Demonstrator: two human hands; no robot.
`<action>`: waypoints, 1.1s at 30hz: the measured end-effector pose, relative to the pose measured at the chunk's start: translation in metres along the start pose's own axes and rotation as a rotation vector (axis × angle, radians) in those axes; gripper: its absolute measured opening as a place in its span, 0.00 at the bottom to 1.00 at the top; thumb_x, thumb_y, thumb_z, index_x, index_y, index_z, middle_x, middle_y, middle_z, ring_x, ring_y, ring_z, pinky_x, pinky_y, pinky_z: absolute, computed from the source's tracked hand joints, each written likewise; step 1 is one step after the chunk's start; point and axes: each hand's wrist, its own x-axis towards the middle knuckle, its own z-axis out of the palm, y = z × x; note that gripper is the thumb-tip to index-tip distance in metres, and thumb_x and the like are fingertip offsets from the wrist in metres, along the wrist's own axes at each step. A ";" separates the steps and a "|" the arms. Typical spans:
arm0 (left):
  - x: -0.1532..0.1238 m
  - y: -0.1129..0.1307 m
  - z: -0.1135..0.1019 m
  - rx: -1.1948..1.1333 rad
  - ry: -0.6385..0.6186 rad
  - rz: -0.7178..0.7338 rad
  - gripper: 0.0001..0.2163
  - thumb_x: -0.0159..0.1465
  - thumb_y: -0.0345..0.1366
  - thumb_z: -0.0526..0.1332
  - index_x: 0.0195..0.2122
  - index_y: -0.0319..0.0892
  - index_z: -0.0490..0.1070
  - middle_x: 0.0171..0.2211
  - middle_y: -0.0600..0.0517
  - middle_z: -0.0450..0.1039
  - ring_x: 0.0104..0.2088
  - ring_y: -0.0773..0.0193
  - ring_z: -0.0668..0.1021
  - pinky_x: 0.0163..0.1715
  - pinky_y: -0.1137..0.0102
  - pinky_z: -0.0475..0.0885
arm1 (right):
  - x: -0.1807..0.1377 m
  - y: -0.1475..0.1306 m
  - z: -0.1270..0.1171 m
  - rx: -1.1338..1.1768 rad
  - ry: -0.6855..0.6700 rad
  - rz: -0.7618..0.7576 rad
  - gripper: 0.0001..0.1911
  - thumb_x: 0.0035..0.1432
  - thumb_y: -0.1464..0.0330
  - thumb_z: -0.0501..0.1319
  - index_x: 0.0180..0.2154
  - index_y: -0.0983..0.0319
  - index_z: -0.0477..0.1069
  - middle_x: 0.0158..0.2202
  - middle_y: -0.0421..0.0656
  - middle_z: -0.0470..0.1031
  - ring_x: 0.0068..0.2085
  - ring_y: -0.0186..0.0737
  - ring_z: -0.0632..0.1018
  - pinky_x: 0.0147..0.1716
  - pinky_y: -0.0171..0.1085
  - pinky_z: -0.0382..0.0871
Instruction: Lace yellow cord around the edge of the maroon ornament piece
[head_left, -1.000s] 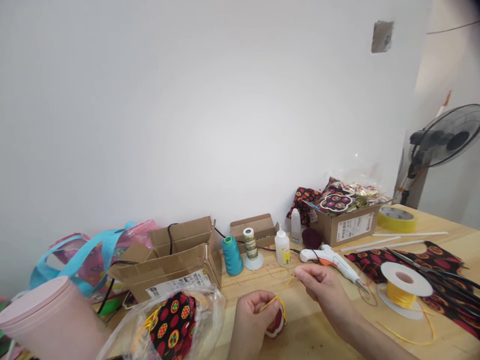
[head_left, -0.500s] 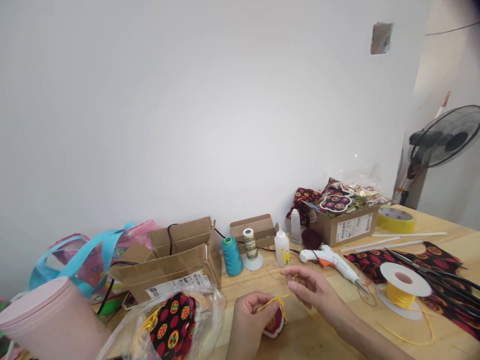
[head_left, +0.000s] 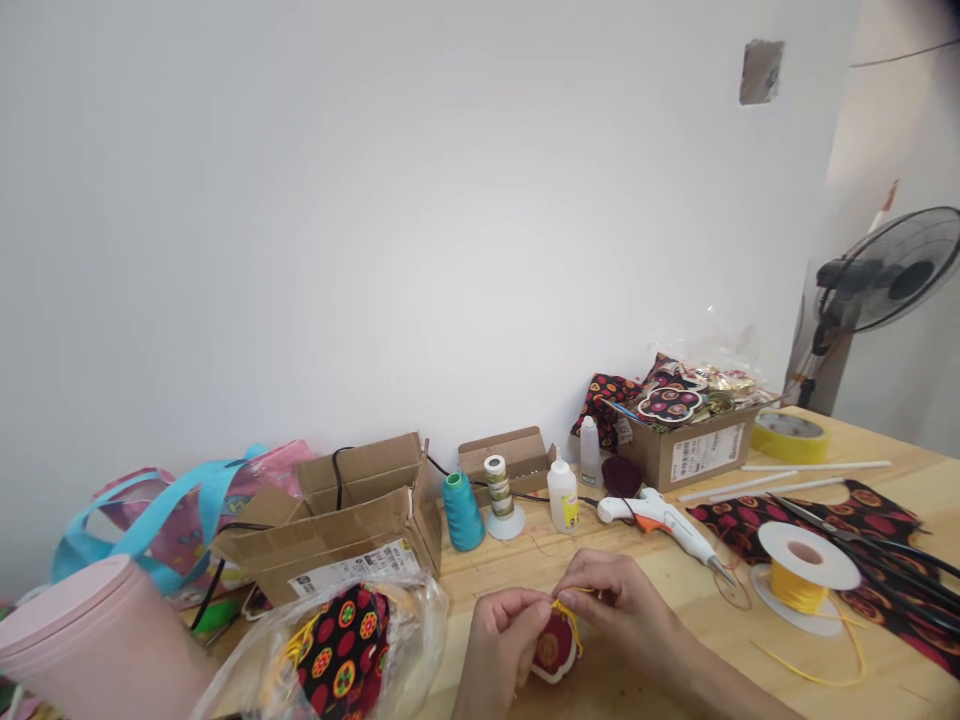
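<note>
Low in the middle of the view, a dark red fabric piece with a white scalloped edge (head_left: 556, 648) hangs below my fingers. Yellow cord (head_left: 567, 611) runs along its top and right side. My left hand (head_left: 504, 640) pinches the cord at the top left of the piece. Close beside it, my right hand (head_left: 624, 602) is closed, thumb against forefinger, on the yellow cord. The two sets of fingertips nearly meet. The cord's exact path between the fingers is hidden.
Behind my hands stand a glue bottle (head_left: 563, 496), a teal thread cone (head_left: 463, 512) and a glue gun (head_left: 667, 532). A yellow cord spool (head_left: 804, 575) and black scissors (head_left: 877, 555) lie right. On the left are an open carton (head_left: 352, 535), a plastic bag of patterned fabric (head_left: 345, 650) and a pink bin (head_left: 105, 640).
My right hand has come down and left to meet my left hand at the cord. More of the red fabric piece now shows beneath the fingers.
</note>
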 end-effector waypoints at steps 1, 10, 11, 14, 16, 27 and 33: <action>-0.001 0.002 0.001 -0.005 0.011 -0.005 0.14 0.41 0.44 0.63 0.17 0.34 0.72 0.03 0.63 0.51 0.07 0.80 0.47 0.08 0.79 0.40 | 0.000 0.000 0.001 0.009 0.004 0.002 0.11 0.51 0.65 0.55 0.27 0.60 0.74 0.23 0.43 0.71 0.26 0.35 0.70 0.25 0.32 0.63; 0.001 0.005 0.005 -0.026 0.076 -0.052 0.14 0.36 0.43 0.66 0.15 0.35 0.72 0.06 0.58 0.61 0.08 0.78 0.54 0.10 0.79 0.47 | -0.001 0.000 0.001 -0.001 0.017 -0.038 0.12 0.52 0.65 0.54 0.27 0.60 0.74 0.23 0.42 0.71 0.27 0.35 0.70 0.26 0.32 0.62; 0.001 0.005 0.005 -0.023 0.074 -0.052 0.14 0.37 0.43 0.65 0.15 0.36 0.72 0.05 0.59 0.59 0.08 0.79 0.52 0.09 0.79 0.46 | -0.002 0.000 0.001 -0.012 0.015 -0.051 0.11 0.52 0.65 0.54 0.28 0.60 0.74 0.23 0.42 0.71 0.27 0.35 0.70 0.26 0.32 0.62; 0.000 0.005 0.004 -0.003 0.056 -0.048 0.13 0.39 0.43 0.64 0.14 0.35 0.71 0.05 0.59 0.58 0.08 0.79 0.53 0.09 0.79 0.46 | -0.003 0.000 0.000 -0.049 0.021 -0.084 0.12 0.53 0.65 0.53 0.28 0.60 0.74 0.23 0.42 0.70 0.26 0.35 0.70 0.24 0.32 0.61; 0.000 0.004 0.004 0.011 0.037 -0.035 0.13 0.41 0.42 0.64 0.15 0.35 0.71 0.06 0.57 0.61 0.08 0.78 0.56 0.10 0.79 0.48 | -0.003 -0.001 -0.001 -0.069 0.033 -0.097 0.14 0.53 0.64 0.52 0.26 0.61 0.74 0.22 0.42 0.70 0.25 0.35 0.69 0.24 0.32 0.60; 0.001 -0.005 0.002 0.043 -0.007 0.094 0.11 0.47 0.39 0.61 0.19 0.35 0.69 0.11 0.57 0.64 0.13 0.74 0.62 0.14 0.78 0.57 | 0.000 0.001 0.003 0.032 0.069 0.131 0.14 0.49 0.62 0.55 0.22 0.64 0.72 0.21 0.41 0.67 0.25 0.35 0.68 0.22 0.31 0.59; 0.000 -0.005 0.003 0.100 -0.024 0.111 0.10 0.46 0.38 0.62 0.23 0.35 0.68 0.12 0.57 0.64 0.14 0.74 0.63 0.13 0.79 0.57 | 0.000 0.003 0.003 0.035 0.052 0.179 0.13 0.49 0.64 0.55 0.22 0.65 0.72 0.20 0.40 0.66 0.24 0.33 0.66 0.21 0.30 0.57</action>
